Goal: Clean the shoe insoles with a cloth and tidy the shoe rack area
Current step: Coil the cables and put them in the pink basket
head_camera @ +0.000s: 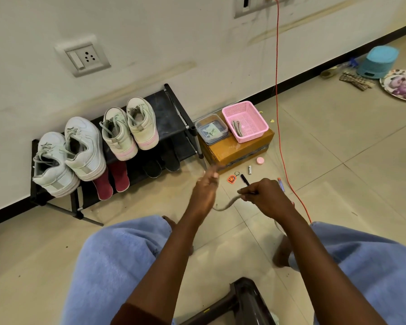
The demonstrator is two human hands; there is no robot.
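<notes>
Two-handed job, by the look of it. On the right hand point(266, 197): thumb and curled fingers pinching one end of a grey lace point(224, 206), the rest drooping toward 8 o'clock, down to the tiled floor point(338, 160). On the left hand point(205, 188): badly blurred, fingers apparently straight and spread, holding nothing.

Probably tidying loose bits right now, not wiping. Red insoles point(120, 177) parked on the lower shelf of the shoe rack point(171, 118), out at 10 o'clock from the hands, beneath the white sneakers point(80, 148). Only cloth in sight: a checked one point(355, 81) far off at 2 o'clock, by the wall.

To do this well: catch the dangling tail with the free hand before lifting, rather than dragging it through the keychain point(232, 178), battery point(249, 170) and black pen point(244, 179) scattered at 12 o'clock. Fold into a small coil. Then up to the pink basket point(253, 134) at 12 o'clock on the cardboard box point(234, 151), already holding similar laces. Careful of the orange cable point(277, 90) trailing past at 3 o'clock; keep wrist and lace clear of it.
</notes>
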